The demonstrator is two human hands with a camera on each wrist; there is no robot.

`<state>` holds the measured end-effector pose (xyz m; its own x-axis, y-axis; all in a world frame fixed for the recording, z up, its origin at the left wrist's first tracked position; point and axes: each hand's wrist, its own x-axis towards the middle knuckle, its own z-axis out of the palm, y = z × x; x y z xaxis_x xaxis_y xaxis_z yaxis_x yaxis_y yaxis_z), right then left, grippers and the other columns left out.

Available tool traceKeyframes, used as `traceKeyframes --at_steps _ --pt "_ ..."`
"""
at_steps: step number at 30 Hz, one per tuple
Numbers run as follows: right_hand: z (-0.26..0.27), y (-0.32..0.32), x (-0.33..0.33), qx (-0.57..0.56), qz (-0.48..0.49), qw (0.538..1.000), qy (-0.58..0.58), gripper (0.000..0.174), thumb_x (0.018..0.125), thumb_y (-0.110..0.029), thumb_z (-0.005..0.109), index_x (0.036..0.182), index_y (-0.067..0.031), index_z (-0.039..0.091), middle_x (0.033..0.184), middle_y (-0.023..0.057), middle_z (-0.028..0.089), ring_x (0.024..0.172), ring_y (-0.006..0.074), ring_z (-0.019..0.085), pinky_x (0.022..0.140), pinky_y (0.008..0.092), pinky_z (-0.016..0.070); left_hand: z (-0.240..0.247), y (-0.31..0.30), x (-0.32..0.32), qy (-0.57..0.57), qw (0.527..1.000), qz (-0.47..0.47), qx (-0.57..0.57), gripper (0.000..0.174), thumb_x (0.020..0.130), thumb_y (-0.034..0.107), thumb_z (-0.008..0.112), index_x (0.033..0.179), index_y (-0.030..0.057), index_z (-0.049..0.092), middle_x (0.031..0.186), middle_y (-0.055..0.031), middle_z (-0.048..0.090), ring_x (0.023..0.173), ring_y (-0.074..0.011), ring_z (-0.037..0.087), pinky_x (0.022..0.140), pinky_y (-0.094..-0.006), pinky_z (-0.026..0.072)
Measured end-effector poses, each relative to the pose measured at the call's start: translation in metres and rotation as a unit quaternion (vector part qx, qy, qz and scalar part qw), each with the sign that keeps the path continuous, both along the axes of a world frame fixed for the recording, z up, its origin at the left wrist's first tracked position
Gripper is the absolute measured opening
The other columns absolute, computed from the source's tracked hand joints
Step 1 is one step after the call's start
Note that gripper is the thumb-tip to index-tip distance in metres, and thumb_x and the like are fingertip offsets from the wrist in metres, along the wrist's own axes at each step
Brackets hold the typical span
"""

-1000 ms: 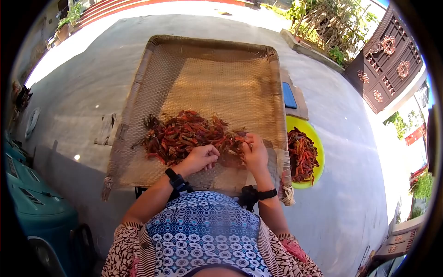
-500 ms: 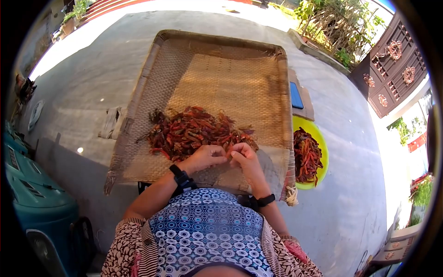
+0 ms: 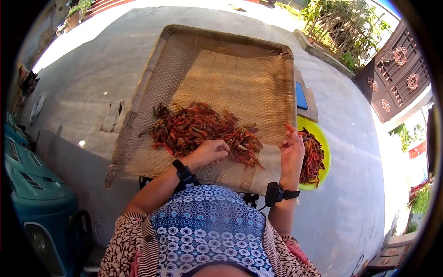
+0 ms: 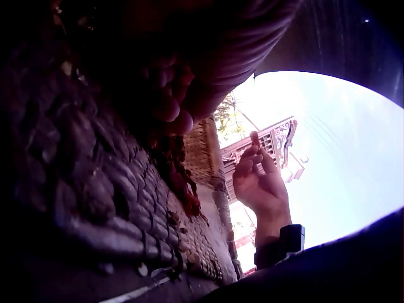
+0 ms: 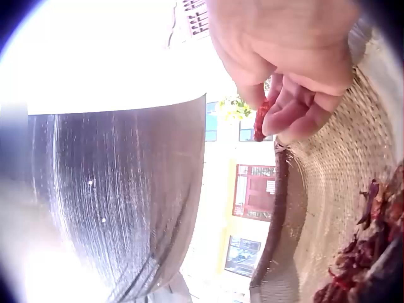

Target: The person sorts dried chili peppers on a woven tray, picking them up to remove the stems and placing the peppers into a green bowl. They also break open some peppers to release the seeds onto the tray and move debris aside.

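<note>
A heap of dried red chili peppers (image 3: 194,127) lies on a woven tray (image 3: 226,74). My right hand (image 3: 291,154) is raised over the tray's right edge, beside a yellow basin (image 3: 327,159) filled with more dried chilies (image 3: 313,159). Thumb and forefinger there pinch a small red dried chili (image 5: 260,120). At the near edge of the heap is my left hand (image 3: 207,153), its fingers curled with thumb and forefinger close together. The left wrist view is dark around those fingertips (image 4: 180,123), so I cannot tell whether they hold anything.
A blue flat object (image 3: 301,96) lies on cardboard (image 3: 310,104) beyond the basin. At the lower left is a teal vehicle (image 3: 41,198). Concrete floor (image 3: 350,138) surrounds the tray, with a planter (image 3: 323,51) at the back right.
Both hands first worked at the heap's near right side and came together. The right hand has since moved right toward the basin with a chili; the left stays by the heap.
</note>
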<state>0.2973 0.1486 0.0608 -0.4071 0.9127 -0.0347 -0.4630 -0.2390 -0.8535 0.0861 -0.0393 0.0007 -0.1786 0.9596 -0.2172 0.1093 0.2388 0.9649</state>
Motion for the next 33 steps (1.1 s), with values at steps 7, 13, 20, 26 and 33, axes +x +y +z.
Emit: traceKeyframes --at_steps 7,13,20,26,33 --pt "-0.016 0.019 -0.022 0.142 0.142 0.920 -0.337 0.033 0.093 -0.024 0.064 0.119 -0.0050 0.058 0.104 0.0074 0.065 0.083 0.0153 0.062 0.069 0.0299 0.0502 0.001 0.001 -0.001 -0.005 1.000 -0.002 -0.014 0.020 0.098 0.016 0.057 0.112 0.0020 0.058 0.087 -0.0041 0.063 0.067 -0.0082 0.058 0.058 -0.0235 0.0494" --pt "-0.036 0.007 -0.054 0.479 0.118 0.628 -0.602 0.038 0.090 -0.028 0.067 0.123 -0.0119 0.059 0.122 0.0130 0.053 0.092 0.0293 0.062 0.080 0.0416 0.0510 0.001 0.001 -0.002 -0.014 1.000 -0.004 -0.011 0.019 0.098 0.016 0.058 0.111 0.0025 0.059 0.089 -0.0041 0.064 0.064 -0.0081 0.058 0.057 -0.0228 0.0500" --pt "-0.041 0.008 -0.050 0.482 0.104 0.671 -0.554 0.031 0.085 -0.028 0.067 0.111 -0.0115 0.064 0.111 0.0118 0.059 0.100 0.0325 0.060 0.081 0.0425 0.0491 -0.001 0.001 -0.002 -0.013 1.000 -0.001 -0.008 0.019 0.098 0.016 0.058 0.111 0.0024 0.059 0.088 -0.0041 0.064 0.064 -0.0083 0.058 0.056 -0.0231 0.0504" --pt "-0.005 -0.034 -0.039 0.431 0.174 0.728 -0.504 0.028 0.088 -0.029 0.065 0.107 -0.0083 0.065 0.091 0.0157 0.066 0.086 0.0341 0.063 0.073 0.0422 0.0490 0.003 0.000 -0.002 -0.041 0.999 0.005 -0.002 0.024 0.098 0.023 0.058 0.112 0.0035 0.059 0.083 -0.0027 0.061 0.061 -0.0078 0.057 0.054 -0.0226 0.0480" --pt "-0.021 -0.064 -0.044 0.520 0.177 0.733 -0.401 0.025 0.093 -0.022 0.059 0.110 -0.0039 0.064 0.085 0.0162 0.065 0.077 0.0330 0.063 0.068 0.0384 0.0490 0.005 -0.002 -0.002 -0.086 0.995 0.018 0.038 0.023 0.099 0.027 0.057 0.111 0.0066 0.057 0.079 -0.0010 0.060 0.060 -0.0074 0.057 0.052 -0.0226 0.0470"
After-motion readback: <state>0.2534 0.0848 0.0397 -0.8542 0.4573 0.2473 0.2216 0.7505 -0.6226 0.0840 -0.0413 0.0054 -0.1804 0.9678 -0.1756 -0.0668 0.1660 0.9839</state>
